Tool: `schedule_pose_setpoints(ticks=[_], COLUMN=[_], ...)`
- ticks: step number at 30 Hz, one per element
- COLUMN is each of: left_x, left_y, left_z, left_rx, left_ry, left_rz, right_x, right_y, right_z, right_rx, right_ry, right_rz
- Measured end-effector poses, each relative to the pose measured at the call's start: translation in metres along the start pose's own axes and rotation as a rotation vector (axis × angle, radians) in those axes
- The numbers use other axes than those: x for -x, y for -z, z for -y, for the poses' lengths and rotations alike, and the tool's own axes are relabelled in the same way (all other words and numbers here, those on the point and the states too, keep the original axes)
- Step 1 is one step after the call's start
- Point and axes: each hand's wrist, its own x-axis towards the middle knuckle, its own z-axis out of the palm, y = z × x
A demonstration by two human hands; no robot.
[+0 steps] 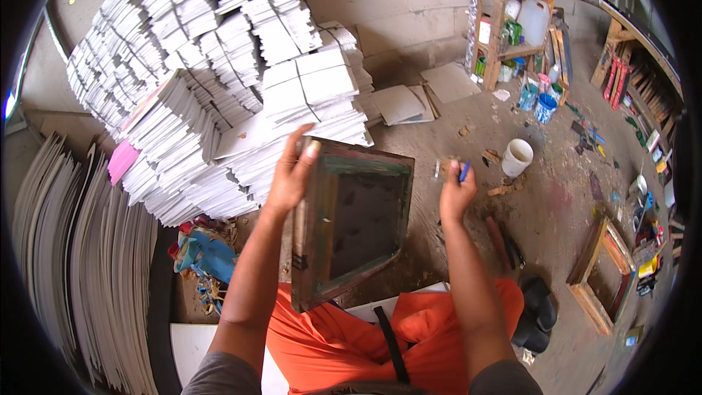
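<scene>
A wooden screen-printing frame [311, 256] with dark mesh and green stains along its inner edges stands tilted above my lap. My left hand [290, 179] grips its upper left corner, thumb over the near side. To the right of the frame and apart from it, my right hand [458, 196] is closed around a slim blue thing [465, 170]. Most of that thing is hidden by my fingers, so its kind cannot be made out. The frame's lower edge is close to my orange trousers [329, 358].
Strapped stacks of white sheets [311, 84] rise at the back left, with grey boards [102, 263] upright nearer me. Right of my hand stands a white bucket [517, 157]. An empty wooden frame [589, 289] lies farther right. Shelves with paint containers [515, 18] stand behind.
</scene>
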Motion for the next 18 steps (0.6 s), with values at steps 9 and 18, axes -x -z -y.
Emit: schedule_pose_setpoints(ticks=[9, 18], left_x=[0.028, 0.044], left_y=[-0.046, -0.065], left_z=[-0.077, -0.081], left_rx=[-0.19, -0.15], left_ry=[-0.068, -0.212], left_rz=[0.057, -0.039], right_x=[0.023, 0.049], right_y=[-0.04, -0.039], right_z=[0.165, 0.172], right_rx=[-0.143, -0.51], right_ry=[0.718, 0.229], right_rz=[0.337, 0.523])
